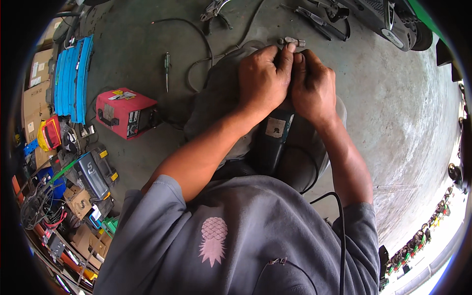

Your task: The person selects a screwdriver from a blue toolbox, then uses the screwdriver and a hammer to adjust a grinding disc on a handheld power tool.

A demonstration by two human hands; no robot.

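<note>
My left hand (265, 73) and my right hand (314, 86) are side by side, thumbs almost touching, with the fingers of both curled closed. What they grip is mostly hidden; a small worn metal piece (295, 42) shows just beyond the thumb tips, and I cannot tell whether it is held or lies on the floor. Below my wrists, between my legs, rests a dark teal, cylindrical power tool body (278, 129) with a worn label. A black cable (340, 216) runs near my right arm.
At left stand a red welding machine (125, 110), a blue slatted panel (73, 81) and a dark toolbox (92, 175) among boxes. A screwdriver (167, 71) lies on the concrete floor. Clamp-like tools (214, 12), a long black tool (314, 22) and part of a motorbike (396, 34) are ahead.
</note>
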